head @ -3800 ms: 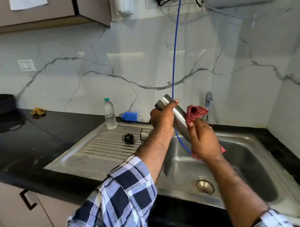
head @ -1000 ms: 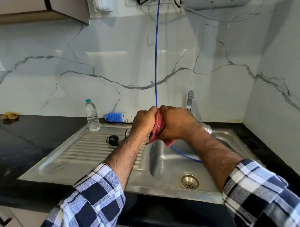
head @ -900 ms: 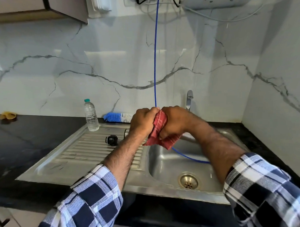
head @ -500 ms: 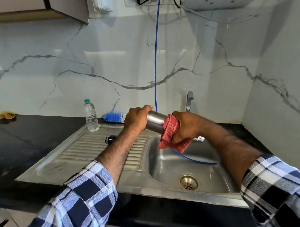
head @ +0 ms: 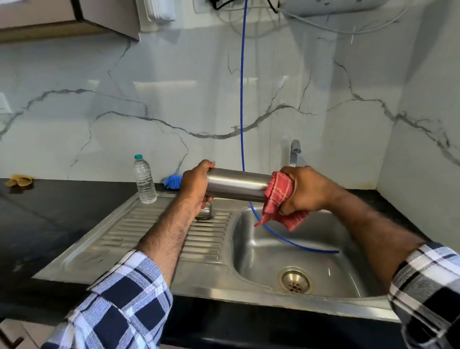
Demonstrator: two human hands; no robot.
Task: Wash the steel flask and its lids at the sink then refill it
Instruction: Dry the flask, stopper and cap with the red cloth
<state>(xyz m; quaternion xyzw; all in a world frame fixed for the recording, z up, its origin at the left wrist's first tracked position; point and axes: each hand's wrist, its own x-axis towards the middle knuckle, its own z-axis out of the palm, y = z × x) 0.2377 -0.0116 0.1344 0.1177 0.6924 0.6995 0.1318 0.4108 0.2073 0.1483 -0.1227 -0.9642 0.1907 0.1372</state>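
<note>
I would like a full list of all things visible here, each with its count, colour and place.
steel flask: one, silver, held level above the sink edge
cloth: one, red, wrapped on the flask's right end
steel lid: one, silver, on the drainboard, partly hidden
water bottle: one, clear, green cap, drainboard's back corner
brush: one, blue, behind the left hand
tube: one, blue, hanging into the sink
tap: one, silver, behind the sink
left hand: grips the flask
right hand: grips the cloth

Blue hose (head: 242, 96) hangs down into the sink basin (head: 249, 258); plastic bottle (head: 144, 180) stands on the ribbed drainboard (head: 143, 234), otherwise open.
</note>
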